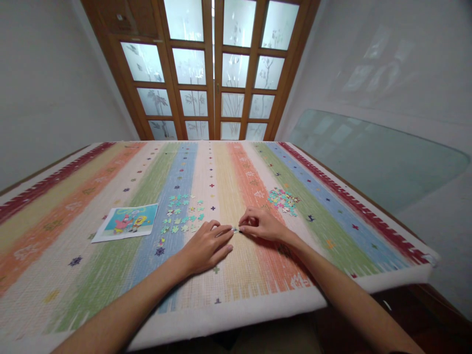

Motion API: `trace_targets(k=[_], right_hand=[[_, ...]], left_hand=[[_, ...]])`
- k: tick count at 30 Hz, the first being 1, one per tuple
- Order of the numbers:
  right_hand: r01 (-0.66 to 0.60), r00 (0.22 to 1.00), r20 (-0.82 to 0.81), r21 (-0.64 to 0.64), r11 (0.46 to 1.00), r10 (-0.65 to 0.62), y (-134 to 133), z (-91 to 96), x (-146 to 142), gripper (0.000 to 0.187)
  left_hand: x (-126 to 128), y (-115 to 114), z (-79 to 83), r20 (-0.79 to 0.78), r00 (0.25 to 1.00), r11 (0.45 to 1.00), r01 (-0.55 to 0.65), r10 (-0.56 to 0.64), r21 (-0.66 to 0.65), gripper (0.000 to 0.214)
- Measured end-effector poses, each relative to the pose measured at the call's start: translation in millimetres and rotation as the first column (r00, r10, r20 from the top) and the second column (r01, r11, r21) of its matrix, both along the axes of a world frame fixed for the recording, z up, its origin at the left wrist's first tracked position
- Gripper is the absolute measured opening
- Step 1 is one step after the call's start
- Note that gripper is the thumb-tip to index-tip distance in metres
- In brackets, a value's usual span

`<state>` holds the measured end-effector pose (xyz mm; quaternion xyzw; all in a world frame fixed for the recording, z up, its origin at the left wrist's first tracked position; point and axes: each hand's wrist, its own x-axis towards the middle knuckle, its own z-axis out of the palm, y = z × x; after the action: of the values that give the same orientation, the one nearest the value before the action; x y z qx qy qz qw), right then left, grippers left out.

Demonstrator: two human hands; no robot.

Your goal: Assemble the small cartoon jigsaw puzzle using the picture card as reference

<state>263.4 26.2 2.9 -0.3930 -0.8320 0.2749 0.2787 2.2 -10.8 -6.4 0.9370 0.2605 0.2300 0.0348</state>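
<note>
Between my two hands, a few small puzzle pieces (236,230) lie on the striped tablecloth, partly covered by fingertips. My left hand (210,247) rests palm down with its fingers stretched out, and its fingertips touch the left side of these pieces. From the right, the thumb and index finger of my right hand (263,223) pinch a small dark-edged puzzle piece against them. Loose teal and yellow pieces (180,214) are spread in rough rows left of my hands. A heap of mixed pieces (283,200) sits beyond my right hand.
A printed cartoon picture (127,222) lies flat at the left. The striped tablecloth (236,275) covers the table up to its near edge. Wooden doors with glass panes (214,69) stand behind, and a glass sheet (368,152) leans on the right wall.
</note>
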Motion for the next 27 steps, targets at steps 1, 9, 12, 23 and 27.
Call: trace_targets(k=[1,9,12,23,27], right_hand=[[0.003,1.0,0.014,0.016,1.0,-0.003,0.1,0.4,0.6,0.006],[0.001,0.995,0.102,0.024,1.0,-0.003,-2.8,4.2,-0.5,0.009],[0.011,0.992,0.128,0.011,1.0,-0.012,-3.2,5.9,-2.0,0.009],[-0.03,0.997,0.074,-0.001,1.0,0.03,-3.6,2.2,-3.2,0.007],[-0.033,0.997,0.076,0.003,0.999,0.033,-4.0,1.6,-3.8,0.008]], left_hand=[[0.2,-0.2,0.1,0.0,1.0,1.0,-0.001,0.001,0.001,0.033],[0.3,-0.9,-1.6,-0.022,1.0,1.0,-0.006,0.006,0.003,0.032],[0.2,-1.0,-1.3,-0.035,0.999,1.0,-0.004,0.004,0.011,0.033],[0.7,-0.6,-2.5,-0.027,1.0,1.0,0.002,-0.002,0.01,0.035],[1.1,-0.9,-1.7,-0.034,0.999,1.0,-0.003,0.003,0.017,0.034]])
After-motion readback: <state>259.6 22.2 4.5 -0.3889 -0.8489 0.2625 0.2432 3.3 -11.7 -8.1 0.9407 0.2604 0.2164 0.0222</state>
